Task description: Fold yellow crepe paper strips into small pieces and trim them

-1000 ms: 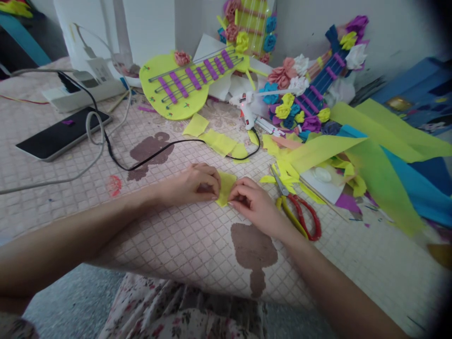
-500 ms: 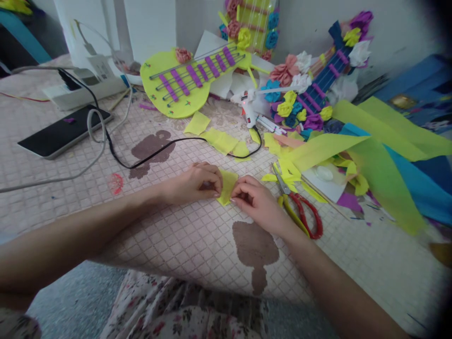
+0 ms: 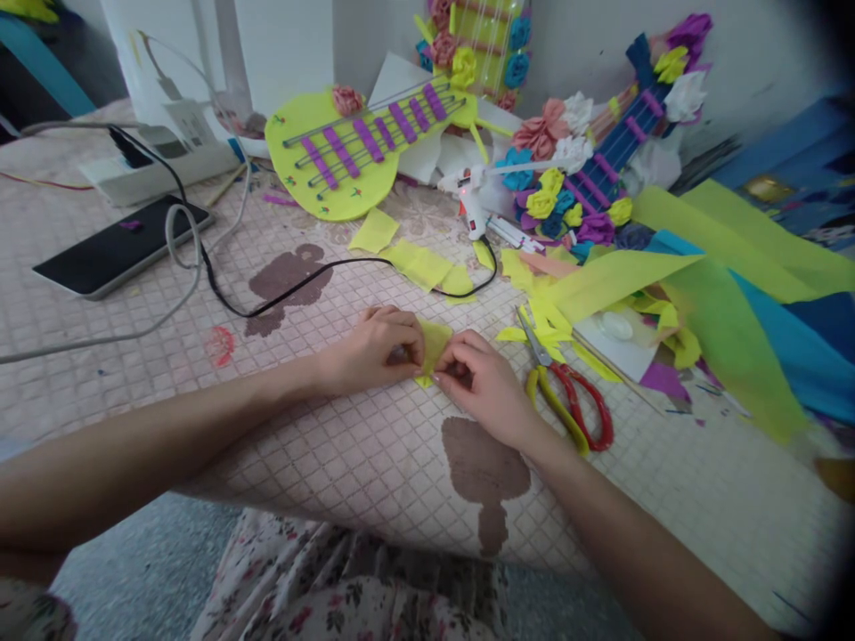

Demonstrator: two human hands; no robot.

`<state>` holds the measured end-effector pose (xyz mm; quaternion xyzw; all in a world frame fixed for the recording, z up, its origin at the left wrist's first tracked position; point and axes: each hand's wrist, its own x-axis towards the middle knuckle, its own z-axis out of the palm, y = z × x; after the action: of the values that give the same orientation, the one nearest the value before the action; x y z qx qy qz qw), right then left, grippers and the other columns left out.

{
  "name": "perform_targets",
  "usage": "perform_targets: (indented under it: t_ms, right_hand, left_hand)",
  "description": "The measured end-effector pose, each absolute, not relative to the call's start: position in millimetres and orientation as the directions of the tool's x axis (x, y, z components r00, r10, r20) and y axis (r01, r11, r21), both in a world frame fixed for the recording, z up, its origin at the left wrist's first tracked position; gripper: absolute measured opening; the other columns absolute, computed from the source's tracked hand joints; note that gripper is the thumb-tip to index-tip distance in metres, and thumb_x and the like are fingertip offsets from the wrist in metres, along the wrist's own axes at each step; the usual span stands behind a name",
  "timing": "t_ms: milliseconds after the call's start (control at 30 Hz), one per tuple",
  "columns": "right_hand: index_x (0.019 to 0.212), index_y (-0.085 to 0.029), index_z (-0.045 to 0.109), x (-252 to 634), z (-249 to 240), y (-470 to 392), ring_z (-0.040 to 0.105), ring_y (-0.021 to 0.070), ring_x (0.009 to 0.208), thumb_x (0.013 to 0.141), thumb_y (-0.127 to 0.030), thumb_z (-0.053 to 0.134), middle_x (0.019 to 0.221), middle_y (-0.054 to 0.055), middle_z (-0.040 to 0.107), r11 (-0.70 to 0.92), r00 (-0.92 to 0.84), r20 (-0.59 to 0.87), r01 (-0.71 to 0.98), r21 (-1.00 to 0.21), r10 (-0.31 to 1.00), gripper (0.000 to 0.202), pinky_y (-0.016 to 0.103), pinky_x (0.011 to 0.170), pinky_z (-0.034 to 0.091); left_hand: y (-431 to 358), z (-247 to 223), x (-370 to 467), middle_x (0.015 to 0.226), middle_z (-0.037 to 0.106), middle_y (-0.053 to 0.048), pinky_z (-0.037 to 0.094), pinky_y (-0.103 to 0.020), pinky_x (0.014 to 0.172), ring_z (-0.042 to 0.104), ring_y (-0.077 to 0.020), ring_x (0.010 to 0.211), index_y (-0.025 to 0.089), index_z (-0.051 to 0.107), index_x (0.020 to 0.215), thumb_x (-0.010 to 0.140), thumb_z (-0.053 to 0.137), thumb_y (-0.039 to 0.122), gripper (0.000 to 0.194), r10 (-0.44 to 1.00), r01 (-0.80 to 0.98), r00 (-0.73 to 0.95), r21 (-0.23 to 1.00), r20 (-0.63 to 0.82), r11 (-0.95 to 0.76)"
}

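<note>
A small piece of yellow crepe paper (image 3: 435, 341) is pinched between my two hands just above the tablecloth. My left hand (image 3: 382, 352) grips its left edge with thumb and fingers closed. On the opposite edge, my right hand (image 3: 477, 378) is closed in a pinch too. The paper's lower part narrows between the fingertips, which partly hide it. To the right of my right hand lie scissors (image 3: 567, 401) with red and yellow handles. Beyond the hands, more yellow crepe paper pieces (image 3: 418, 263) lie in a row.
A white glue gun (image 3: 473, 209) stands behind the paper pieces, its black cord (image 3: 294, 289) looping left. A yellow paper guitar (image 3: 334, 196) and a flowered blue one (image 3: 594, 178) are at the back. A phone (image 3: 120, 249) lies left; crepe strips (image 3: 721, 312) spread right.
The yellow paper's lower edge has been drawn in and gathered between my fingertips. Both hands have shifted only slightly, and the left one sits a little farther right.
</note>
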<state>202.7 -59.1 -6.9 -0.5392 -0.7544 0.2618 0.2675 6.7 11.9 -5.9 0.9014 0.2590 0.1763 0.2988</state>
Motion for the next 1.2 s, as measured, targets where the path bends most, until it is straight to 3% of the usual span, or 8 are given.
perform_targets:
  t_ms: [167, 667, 1200]
  right_hand:
    - [0.077, -0.02, 0.056, 205.4, -5.7, -58.9, 0.052, 0.0126, 0.075, 0.079, -0.008, 0.059, 0.087, 0.001, 0.052, 0.288, -0.293, 0.118, 0.647, -0.706, 0.949, 0.012, 0.026, 0.066, 0.043]
    - [0.078, -0.02, 0.055, 199.1, -8.6, -61.3, 0.052, 0.014, 0.077, 0.081, -0.01, 0.059, 0.088, 0.002, 0.053, 0.285, -0.254, 0.142, 0.72, -0.632, 0.957, 0.011, 0.027, 0.066, 0.042]
    - [0.08, -0.021, 0.053, 198.1, -8.9, -61.7, 0.055, 0.0158, 0.082, 0.082, -0.01, 0.056, 0.092, 0.003, 0.054, 0.297, -0.275, 0.132, 0.735, -0.61, 0.952, 0.012, 0.029, 0.069, 0.045]
  left_hand:
    - [19.5, -7.7, 1.3, 0.093, 0.063, -0.004, 0.036, -0.035, 0.09, 0.055, -0.0168, 0.091, 0.017, 0.062, 0.082, 0.084, 0.056, 0.017, 0.007, 0.477, 0.242, 0.857, 0.664, 0.195, -0.707]
    - [6.1, -8.5, 9.4, 0.09, 0.062, -0.002, 0.034, -0.038, 0.09, 0.052, -0.0194, 0.093, 0.017, 0.062, 0.075, 0.079, 0.06, 0.017, 0.004, 0.608, 0.397, 0.772, 0.607, 0.185, -0.688]
    - [6.0, -8.8, 10.3, 0.087, 0.062, -0.002, 0.036, -0.039, 0.09, 0.052, -0.019, 0.09, 0.017, 0.061, 0.073, 0.079, 0.059, 0.015, 0.007, 0.606, 0.385, 0.773, 0.62, 0.189, -0.684]
